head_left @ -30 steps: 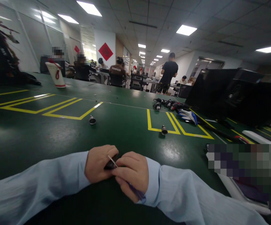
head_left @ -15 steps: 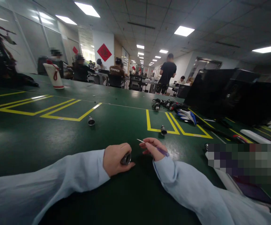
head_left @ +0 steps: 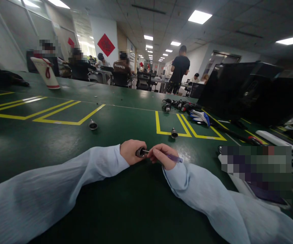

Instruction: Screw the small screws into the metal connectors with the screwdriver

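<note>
My left hand (head_left: 130,151) is closed round a small dark metal cylinder (head_left: 140,152), its open end turned to the right. My right hand (head_left: 163,155) pinches a thin tool with a purple handle (head_left: 173,157); its metal tip points into the cylinder's open end. Both hands rest on the green table (head_left: 60,142), wrists in light blue sleeves, and the fingertips nearly touch.
Two similar metal cylinders lie on the table, one (head_left: 93,125) at left and one (head_left: 174,133) on a yellow line. Further back lie a cluster of parts (head_left: 177,105) and a blue-white glove (head_left: 199,117). Black cases (head_left: 250,91) stand at right. People sit and stand in the background.
One second ago the hands were together near my body. They came apart, moved further out on the table, and have now met again with the tool tip at the cylinder's opening.
</note>
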`<act>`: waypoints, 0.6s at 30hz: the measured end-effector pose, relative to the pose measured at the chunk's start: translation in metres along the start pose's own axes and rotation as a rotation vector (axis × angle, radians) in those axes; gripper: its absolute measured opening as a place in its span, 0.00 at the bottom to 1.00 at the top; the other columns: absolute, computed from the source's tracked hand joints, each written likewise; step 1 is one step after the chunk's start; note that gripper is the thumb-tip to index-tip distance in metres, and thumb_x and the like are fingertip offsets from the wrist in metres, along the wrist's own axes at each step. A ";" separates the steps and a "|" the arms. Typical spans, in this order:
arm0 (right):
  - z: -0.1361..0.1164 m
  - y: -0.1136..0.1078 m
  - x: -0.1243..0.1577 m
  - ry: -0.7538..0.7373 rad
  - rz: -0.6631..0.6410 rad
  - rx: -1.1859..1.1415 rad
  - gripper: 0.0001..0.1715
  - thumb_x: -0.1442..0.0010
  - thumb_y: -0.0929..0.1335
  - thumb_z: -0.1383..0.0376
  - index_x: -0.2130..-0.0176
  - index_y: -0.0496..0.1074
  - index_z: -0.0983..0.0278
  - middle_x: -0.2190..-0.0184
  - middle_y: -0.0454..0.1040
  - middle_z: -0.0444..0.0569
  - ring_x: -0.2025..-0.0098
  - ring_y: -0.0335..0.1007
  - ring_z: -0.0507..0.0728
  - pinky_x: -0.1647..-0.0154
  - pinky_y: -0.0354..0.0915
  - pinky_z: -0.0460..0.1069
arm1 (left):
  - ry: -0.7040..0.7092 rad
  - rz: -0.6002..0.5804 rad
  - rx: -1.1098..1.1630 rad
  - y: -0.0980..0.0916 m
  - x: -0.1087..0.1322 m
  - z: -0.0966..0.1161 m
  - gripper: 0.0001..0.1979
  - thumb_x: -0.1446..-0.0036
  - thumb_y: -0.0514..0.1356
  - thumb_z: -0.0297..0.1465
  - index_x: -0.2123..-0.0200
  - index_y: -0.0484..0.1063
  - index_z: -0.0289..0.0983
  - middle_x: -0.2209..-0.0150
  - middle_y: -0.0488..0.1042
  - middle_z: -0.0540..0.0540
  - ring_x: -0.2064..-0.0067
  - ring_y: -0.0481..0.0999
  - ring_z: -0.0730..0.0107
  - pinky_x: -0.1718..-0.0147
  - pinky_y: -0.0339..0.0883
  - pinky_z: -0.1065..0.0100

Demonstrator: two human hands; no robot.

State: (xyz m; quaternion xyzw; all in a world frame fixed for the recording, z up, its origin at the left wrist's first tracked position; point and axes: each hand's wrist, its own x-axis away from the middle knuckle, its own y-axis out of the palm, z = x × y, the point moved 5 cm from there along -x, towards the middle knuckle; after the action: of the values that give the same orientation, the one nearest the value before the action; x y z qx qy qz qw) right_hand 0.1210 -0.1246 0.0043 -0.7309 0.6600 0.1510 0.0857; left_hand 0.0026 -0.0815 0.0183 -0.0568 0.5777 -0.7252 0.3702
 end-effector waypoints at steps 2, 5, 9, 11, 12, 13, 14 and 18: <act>-0.009 0.002 0.005 -0.131 0.032 0.230 0.10 0.48 0.64 0.62 0.74 0.70 0.65 0.79 0.70 0.45 0.77 0.64 0.50 0.76 0.61 0.46 | 0.041 -0.005 -0.018 0.000 0.002 0.005 0.09 0.52 0.55 0.36 0.76 0.66 0.35 0.79 0.67 0.51 0.77 0.66 0.76 0.78 0.57 0.75; -0.018 0.005 0.009 -0.254 0.032 0.447 0.10 0.47 0.63 0.65 0.76 0.70 0.65 0.80 0.69 0.45 0.76 0.64 0.50 0.74 0.60 0.46 | 0.091 0.003 -0.005 -0.002 0.002 0.009 0.10 0.50 0.54 0.36 0.76 0.65 0.35 0.79 0.66 0.51 0.77 0.65 0.76 0.78 0.57 0.75; -0.011 0.004 0.006 -0.140 0.024 0.356 0.10 0.48 0.63 0.64 0.76 0.69 0.65 0.79 0.71 0.46 0.77 0.66 0.50 0.75 0.62 0.46 | 0.156 -0.007 0.059 -0.002 0.003 0.009 0.09 0.51 0.54 0.34 0.77 0.65 0.35 0.79 0.65 0.51 0.77 0.65 0.77 0.78 0.56 0.75; -0.002 0.003 0.002 -0.009 0.008 0.173 0.10 0.48 0.64 0.62 0.76 0.68 0.65 0.79 0.72 0.46 0.78 0.66 0.50 0.76 0.63 0.46 | 0.163 -0.016 0.108 -0.001 0.003 0.007 0.08 0.51 0.55 0.33 0.77 0.64 0.35 0.79 0.65 0.51 0.76 0.65 0.77 0.77 0.57 0.75; 0.003 0.003 0.000 0.060 -0.011 0.068 0.10 0.49 0.65 0.61 0.76 0.68 0.65 0.79 0.72 0.46 0.78 0.66 0.49 0.78 0.63 0.45 | 0.161 -0.018 0.137 0.000 0.002 0.006 0.08 0.52 0.55 0.33 0.78 0.64 0.34 0.79 0.65 0.51 0.76 0.65 0.77 0.77 0.57 0.75; 0.007 0.004 -0.001 0.124 -0.036 -0.031 0.11 0.50 0.65 0.60 0.76 0.67 0.65 0.80 0.72 0.45 0.79 0.66 0.49 0.79 0.63 0.45 | 0.162 -0.017 0.169 0.000 0.002 0.005 0.09 0.52 0.55 0.34 0.78 0.64 0.34 0.79 0.65 0.51 0.76 0.64 0.77 0.77 0.57 0.75; 0.011 0.006 -0.003 0.176 -0.063 -0.114 0.11 0.51 0.66 0.59 0.76 0.67 0.65 0.80 0.72 0.45 0.79 0.65 0.49 0.80 0.62 0.45 | 0.164 -0.015 0.201 0.001 0.002 0.004 0.09 0.52 0.55 0.34 0.79 0.63 0.34 0.80 0.64 0.52 0.76 0.64 0.77 0.76 0.57 0.75; 0.011 0.006 -0.004 0.175 -0.073 -0.112 0.12 0.50 0.65 0.58 0.75 0.66 0.65 0.80 0.72 0.46 0.78 0.66 0.50 0.79 0.62 0.45 | 0.176 0.006 0.273 0.000 0.000 0.004 0.10 0.52 0.56 0.34 0.79 0.63 0.34 0.80 0.64 0.52 0.76 0.64 0.77 0.76 0.57 0.75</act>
State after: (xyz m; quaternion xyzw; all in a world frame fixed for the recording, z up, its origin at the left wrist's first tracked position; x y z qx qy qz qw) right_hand 0.1131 -0.1181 -0.0039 -0.7686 0.6283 0.1200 -0.0077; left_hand 0.0045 -0.0842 0.0197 0.0593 0.5042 -0.7981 0.3244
